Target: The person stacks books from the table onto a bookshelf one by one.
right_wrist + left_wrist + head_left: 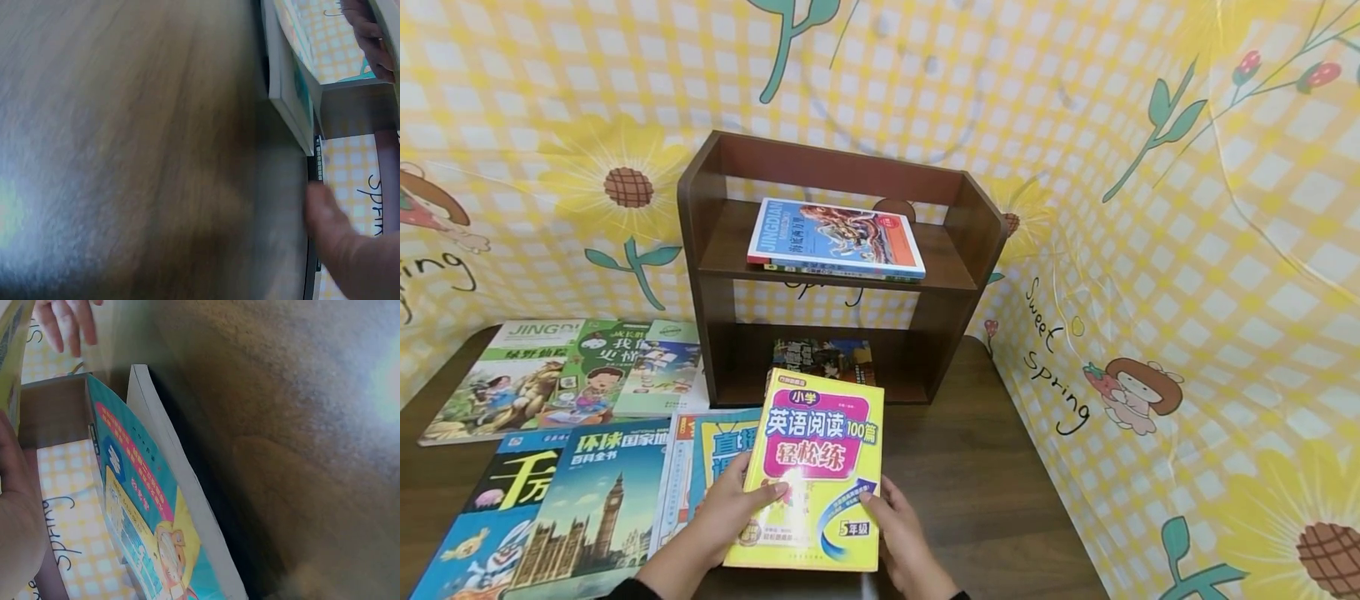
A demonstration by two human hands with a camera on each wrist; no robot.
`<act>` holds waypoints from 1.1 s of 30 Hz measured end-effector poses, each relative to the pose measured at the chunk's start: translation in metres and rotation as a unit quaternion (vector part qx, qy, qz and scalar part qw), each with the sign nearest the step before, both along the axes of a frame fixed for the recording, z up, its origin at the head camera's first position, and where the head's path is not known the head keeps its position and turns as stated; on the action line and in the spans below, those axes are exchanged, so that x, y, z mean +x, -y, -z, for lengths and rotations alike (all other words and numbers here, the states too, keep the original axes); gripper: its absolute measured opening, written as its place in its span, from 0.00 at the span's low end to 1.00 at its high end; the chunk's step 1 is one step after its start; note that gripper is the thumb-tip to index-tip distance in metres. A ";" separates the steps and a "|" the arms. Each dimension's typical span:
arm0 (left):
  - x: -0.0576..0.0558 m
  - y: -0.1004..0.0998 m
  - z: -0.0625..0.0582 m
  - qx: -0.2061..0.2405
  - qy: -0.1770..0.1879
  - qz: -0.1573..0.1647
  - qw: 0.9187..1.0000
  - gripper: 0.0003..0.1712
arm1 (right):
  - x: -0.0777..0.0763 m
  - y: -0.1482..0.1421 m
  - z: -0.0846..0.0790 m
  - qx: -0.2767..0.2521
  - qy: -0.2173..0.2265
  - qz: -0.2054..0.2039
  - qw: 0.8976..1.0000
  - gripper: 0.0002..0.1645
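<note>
"While the head view looks down, where is the yellow book?"
"Before the bookshelf, above the worktop; the left hand grips the left edge, the right hand the right. Its cover reads 英语阅读100篇, 轻松练 and 5年级."
"Other lettering?"
"海底两万里 on the upper-shelf book, 百科全书 on the clock-tower book."
"And the left wrist view?"
"A teal book whose print I can't make out, and 'Spring' on the checked cloth."
"Right wrist?"
"The right hand shows only partly; its hold can't be told from there."
</note>
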State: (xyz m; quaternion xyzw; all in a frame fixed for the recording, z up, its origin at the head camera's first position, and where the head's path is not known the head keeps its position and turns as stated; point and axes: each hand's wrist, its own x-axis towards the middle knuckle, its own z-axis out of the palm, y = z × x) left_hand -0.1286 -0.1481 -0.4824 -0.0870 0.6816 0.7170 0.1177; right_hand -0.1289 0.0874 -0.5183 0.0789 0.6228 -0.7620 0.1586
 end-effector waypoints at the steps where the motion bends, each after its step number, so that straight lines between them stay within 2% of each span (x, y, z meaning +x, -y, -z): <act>1: 0.000 0.001 -0.001 0.007 0.003 0.001 1.000 0.36 | 0.001 0.001 -0.001 -0.019 0.000 -0.007 1.000 0.47; 5: 0.000 0.002 0.000 0.022 0.011 -0.009 1.000 0.36 | 0.002 0.004 -0.005 -0.072 0.002 -0.037 0.997 0.45; 11: 0.001 0.000 0.003 0.014 0.016 -0.036 0.999 0.35 | 0.003 0.011 -0.010 -0.096 -0.004 -0.044 0.994 0.47; 18: 0.001 -0.002 0.006 -0.007 0.000 -0.043 0.999 0.37 | 0.003 0.013 -0.013 -0.097 -0.014 -0.037 0.995 0.47; 23: 0.003 -0.003 0.006 0.004 0.000 -0.053 0.999 0.35 | 0.000 0.011 -0.015 -0.102 -0.001 -0.044 0.994 0.47; 33: 0.004 -0.007 0.007 0.026 0.031 -0.067 0.997 0.32 | -0.012 0.005 -0.023 -0.077 0.011 -0.065 0.995 0.45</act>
